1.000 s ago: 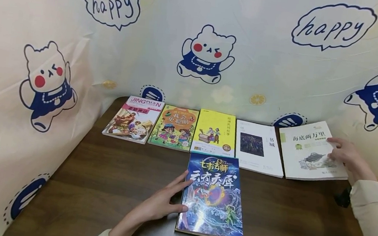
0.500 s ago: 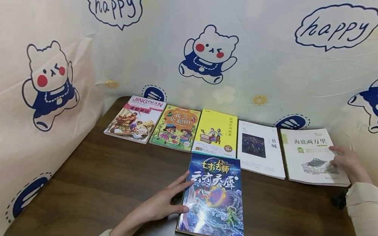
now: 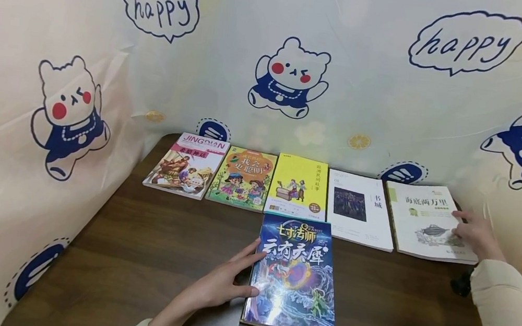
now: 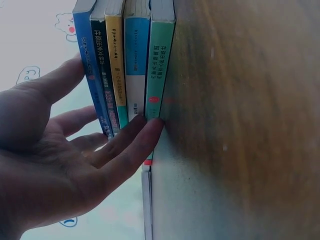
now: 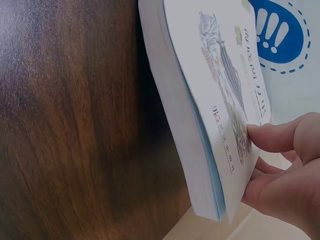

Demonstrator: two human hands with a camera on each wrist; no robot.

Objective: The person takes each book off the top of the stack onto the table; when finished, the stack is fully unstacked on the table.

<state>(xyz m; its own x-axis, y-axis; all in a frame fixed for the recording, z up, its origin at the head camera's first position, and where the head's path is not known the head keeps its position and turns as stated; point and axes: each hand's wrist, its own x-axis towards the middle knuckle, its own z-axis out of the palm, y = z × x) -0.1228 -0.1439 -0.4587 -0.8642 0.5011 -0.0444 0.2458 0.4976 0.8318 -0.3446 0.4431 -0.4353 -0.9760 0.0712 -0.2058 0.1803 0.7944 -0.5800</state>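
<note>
A stack of several books lies at the front middle, with a blue illustrated book [image 3: 294,276] on top. My left hand [image 3: 218,285] rests against the stack's left side. In the left wrist view, its fingers extend along the book spines [image 4: 135,65], and the thumb touches the top book's edge. At the right end of the back row lies a white book with an airship drawing [image 3: 426,210]. My right hand [image 3: 476,233] pinches that book's right edge. In the right wrist view, the thumb is on the cover and the other fingers are at the edge, partly hidden.
Left of the white book, a row continues along the back with a white book with a dark picture [image 3: 353,232], a yellow book [image 3: 297,179], an orange-green book [image 3: 243,177] and a pink-topped book [image 3: 187,164]. A printed curtain [image 3: 223,65] stands behind the wooden table [image 3: 138,256].
My right hand has drawn the white airship book slightly nearer, turning it so its far edge lies more level with the row. My left hand stays against the stack. The view has shifted a little.
</note>
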